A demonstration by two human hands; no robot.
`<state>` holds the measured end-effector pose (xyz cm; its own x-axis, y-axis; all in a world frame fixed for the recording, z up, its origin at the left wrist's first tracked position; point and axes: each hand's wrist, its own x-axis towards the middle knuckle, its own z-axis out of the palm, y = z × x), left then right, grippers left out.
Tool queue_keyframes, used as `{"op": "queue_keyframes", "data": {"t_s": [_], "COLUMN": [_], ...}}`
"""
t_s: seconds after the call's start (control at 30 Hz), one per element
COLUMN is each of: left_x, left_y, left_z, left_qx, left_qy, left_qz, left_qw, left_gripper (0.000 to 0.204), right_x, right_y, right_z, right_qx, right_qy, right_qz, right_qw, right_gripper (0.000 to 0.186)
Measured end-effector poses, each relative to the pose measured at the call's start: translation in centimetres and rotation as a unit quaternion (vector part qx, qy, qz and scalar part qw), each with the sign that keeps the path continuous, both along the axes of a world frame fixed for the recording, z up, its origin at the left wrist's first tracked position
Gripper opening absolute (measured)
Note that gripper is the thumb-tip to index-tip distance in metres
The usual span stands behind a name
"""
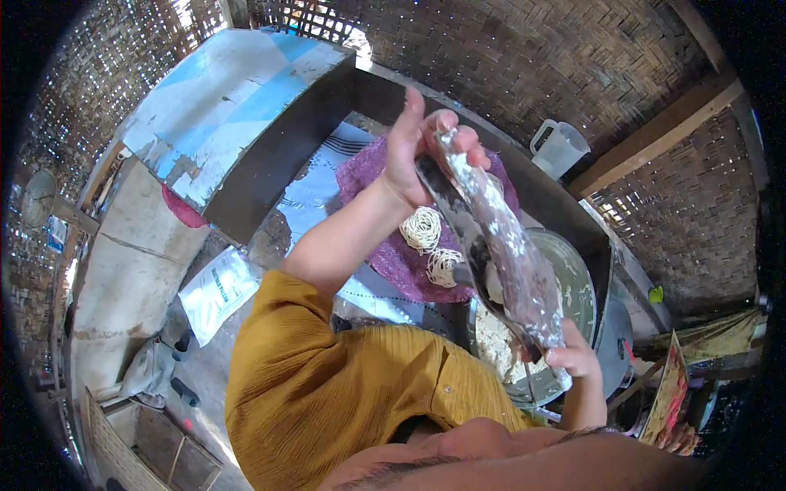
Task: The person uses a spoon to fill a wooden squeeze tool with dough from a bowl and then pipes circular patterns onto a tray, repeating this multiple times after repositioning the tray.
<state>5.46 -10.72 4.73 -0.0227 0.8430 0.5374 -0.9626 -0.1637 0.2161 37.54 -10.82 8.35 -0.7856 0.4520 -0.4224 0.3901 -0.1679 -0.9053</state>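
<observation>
- Left hand [413, 151] is closed around the upper end of a long dark board [491, 245] smeared with white dough; fingers [458, 139] are wrapped over its top edge.
- Right hand [573, 356] is pinched on the lower end of the board, directly over the metal basin [577, 274]; only the fingertips seem to be engaged there.
- Board is held tilted, upper end raised well above the basin, lower end just over the basin's near rim.
- Risk: the lower grip looks thin and the surface floury, so a slip could be caused and the board dropped into the basin.
- Pale dough [491, 340] is seen inside the basin, under the board's lower end; residue could be shed outside the rim if the board is swung sideways.
- Two noodle nests [430, 245] are laid on a purple cloth [393, 245] just left of the basin; these could be knocked or crushed if the left forearm is lowered.
- White plastic jug [561, 147] stands beyond the basin, well apart; little risk is judged there.
- Mustard sleeve [327, 368] hangs near the basin's left side and could be dragged through flour.
- Woven bamboo wall [532, 57] lies behind the basin.
</observation>
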Motion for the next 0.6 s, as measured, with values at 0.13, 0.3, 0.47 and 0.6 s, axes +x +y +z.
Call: {"op": "queue_keyframes", "data": {"t_s": [0.13,0.3,0.47,0.6], "left_x": [1.2,-0.8,-0.9,0.6], "left_y": [0.4,-0.3,-2.2,-2.3], "left_z": [0.5,2.7,2.8,1.5], "left_qx": [0.048,0.055,0.021,0.021], "left_qy": [-0.026,-0.012,0.008,0.031], "left_qz": [-0.005,0.037,0.04,0.054], "left_qw": [0.998,0.998,0.999,0.998], "left_gripper": [0.052,0.053,0.055,0.052], "right_x": [1.7,-1.5,-1.5,-0.2], "right_y": [1.0,0.4,0.0,-0.6], "right_z": [1.8,2.2,1.8,1.3], "right_qx": [0.097,0.137,0.062,0.112], "right_qy": [-0.098,-0.006,-0.008,-0.005], "right_qz": [0.02,-0.028,0.034,0.021], "right_qw": [0.99,0.99,0.997,0.994], "right_gripper": [0.075,0.064,0.066,0.061]}}
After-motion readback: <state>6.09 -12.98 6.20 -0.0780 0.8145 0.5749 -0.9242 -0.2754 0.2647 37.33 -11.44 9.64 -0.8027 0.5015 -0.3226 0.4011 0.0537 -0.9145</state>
